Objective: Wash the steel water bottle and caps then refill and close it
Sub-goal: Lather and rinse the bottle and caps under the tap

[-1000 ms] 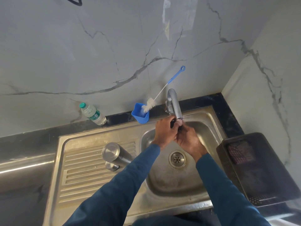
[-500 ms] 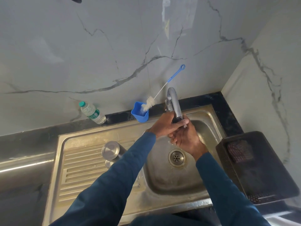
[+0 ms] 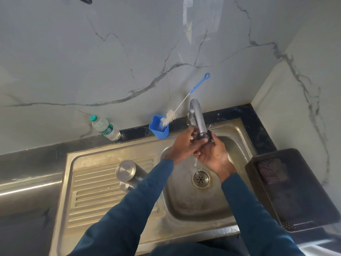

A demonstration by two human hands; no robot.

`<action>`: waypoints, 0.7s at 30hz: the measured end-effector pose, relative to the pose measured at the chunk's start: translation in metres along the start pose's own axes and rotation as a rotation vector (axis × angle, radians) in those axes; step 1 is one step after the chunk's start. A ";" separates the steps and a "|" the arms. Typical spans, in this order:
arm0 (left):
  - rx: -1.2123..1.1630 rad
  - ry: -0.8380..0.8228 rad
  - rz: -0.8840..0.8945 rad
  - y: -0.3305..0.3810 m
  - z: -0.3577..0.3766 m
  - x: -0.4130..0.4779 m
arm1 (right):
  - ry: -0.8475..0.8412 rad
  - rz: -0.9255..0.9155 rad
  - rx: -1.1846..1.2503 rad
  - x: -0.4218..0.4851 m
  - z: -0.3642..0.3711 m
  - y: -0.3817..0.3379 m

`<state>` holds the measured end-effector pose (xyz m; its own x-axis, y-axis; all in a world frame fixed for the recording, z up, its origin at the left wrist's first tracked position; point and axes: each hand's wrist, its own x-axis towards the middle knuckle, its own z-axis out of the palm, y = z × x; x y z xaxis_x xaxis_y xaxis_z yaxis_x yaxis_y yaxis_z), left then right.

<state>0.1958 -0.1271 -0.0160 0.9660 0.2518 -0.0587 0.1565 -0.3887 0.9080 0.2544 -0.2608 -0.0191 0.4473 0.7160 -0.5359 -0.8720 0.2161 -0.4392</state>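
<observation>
A small black cap (image 3: 205,137) sits right under the spout of the steel tap (image 3: 198,115), over the sink basin (image 3: 186,202). My right hand (image 3: 214,156) cups and grips it from below. My left hand (image 3: 184,143) has its fingers curled round the cap's left side. Water runs off my hands toward the drain (image 3: 200,179). The steel bottle (image 3: 129,171) stands upside down on the ribbed drainboard (image 3: 96,189), partly hidden by my left sleeve. A small steel cap (image 3: 126,186) lies just in front of it.
A blue cup (image 3: 159,128) holding a bottle brush (image 3: 168,118) with a blue handle stands behind the sink by the wall. A plastic water bottle (image 3: 105,127) lies left of it. A dark plastic basket (image 3: 295,187) sits right of the basin.
The hands have shifted slightly around the cap under the tap, and the black cap now shows between the fingers. The bottle and steel cap have stayed put.
</observation>
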 end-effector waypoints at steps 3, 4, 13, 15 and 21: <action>-0.005 0.061 0.021 -0.003 0.002 -0.002 | -0.011 -0.017 0.029 -0.002 -0.005 -0.004; 0.025 0.047 0.043 -0.004 0.001 -0.002 | -0.012 -0.028 0.039 -0.002 -0.008 -0.005; 0.138 -0.022 0.209 -0.005 -0.009 -0.003 | 0.121 -0.093 -0.153 -0.006 -0.016 -0.011; 0.137 -0.015 0.218 -0.007 -0.009 -0.003 | 0.176 -0.108 -0.268 -0.007 -0.013 -0.012; 0.127 0.170 0.096 -0.012 0.003 -0.002 | 0.206 -0.135 -0.288 -0.013 -0.013 -0.013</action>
<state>0.1929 -0.1255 -0.0284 0.9310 0.3495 0.1055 0.1007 -0.5235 0.8461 0.2625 -0.2813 -0.0163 0.6108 0.5388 -0.5801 -0.7239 0.0833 -0.6849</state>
